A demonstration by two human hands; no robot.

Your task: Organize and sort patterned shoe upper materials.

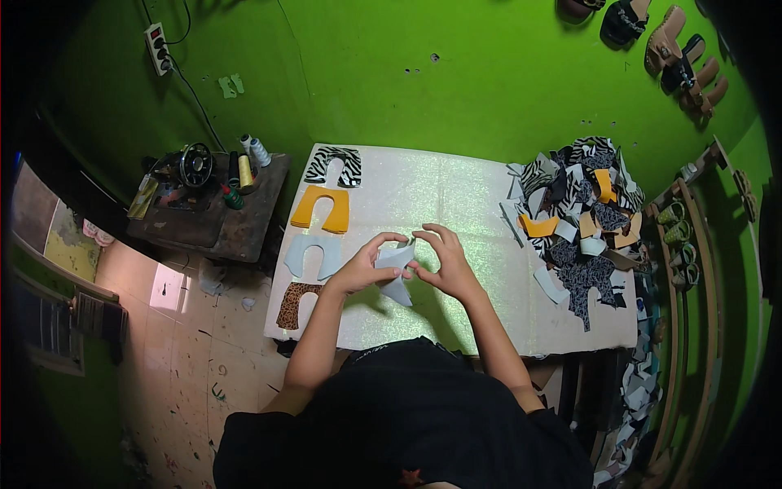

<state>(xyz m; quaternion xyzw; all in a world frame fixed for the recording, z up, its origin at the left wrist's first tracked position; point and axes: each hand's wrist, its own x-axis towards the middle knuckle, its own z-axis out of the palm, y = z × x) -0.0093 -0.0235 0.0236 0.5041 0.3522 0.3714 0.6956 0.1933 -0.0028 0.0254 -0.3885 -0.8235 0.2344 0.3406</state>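
Observation:
Above the near middle of the table, a pale grey-white piece of sheet material [395, 259] is held up, bent, between both hands. My left hand [364, 267] grips its left side, the thumb lying across the front. On the other side my right hand [444, 262] has curved fingers and a thumb at the piece's right edge; part of that grip is hidden. Along the table's left side lie U-shaped cut pieces: zebra-striped [350, 167], a yellow-orange stack [308, 210], pale blue-white [301, 253] and brown leopard-print [289, 308], the last partly behind my left forearm.
The table [481, 314] has a shiny pale cover. A heap of mixed scraps [582, 208] covers its right end. A sewing machine [194, 165] and thread spools [245, 171] stand on a dark bench [244, 220] at left. A wooden rack with sandals [684, 253] stands at right.

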